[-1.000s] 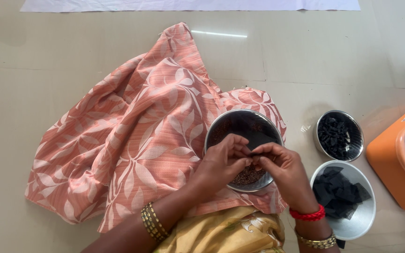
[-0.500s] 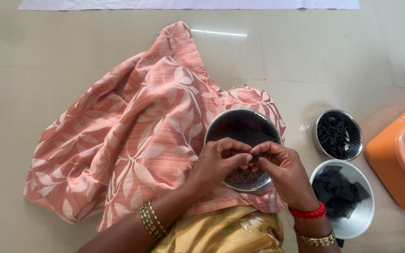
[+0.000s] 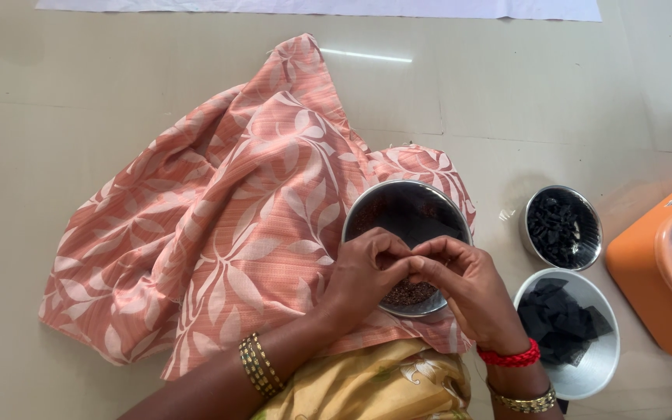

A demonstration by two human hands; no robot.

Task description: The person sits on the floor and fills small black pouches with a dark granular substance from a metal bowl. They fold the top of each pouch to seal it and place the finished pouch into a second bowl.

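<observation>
Steel bowl (image 3: 407, 214) of dark seeds sits on peach cloth (image 3: 227, 225); left hand (image 3: 363, 276) and right hand (image 3: 468, 292) meet above it, fingertips pinched together on something too small to tell.

Peach leaf-print cloth (image 3: 227, 233), orange box (image 3: 651, 272), white sheet (image 3: 313, 6)

What the pinching fingers (image 3: 407, 268) hold is hidden; the orange box (image 3: 651, 268) is cut off.
</observation>
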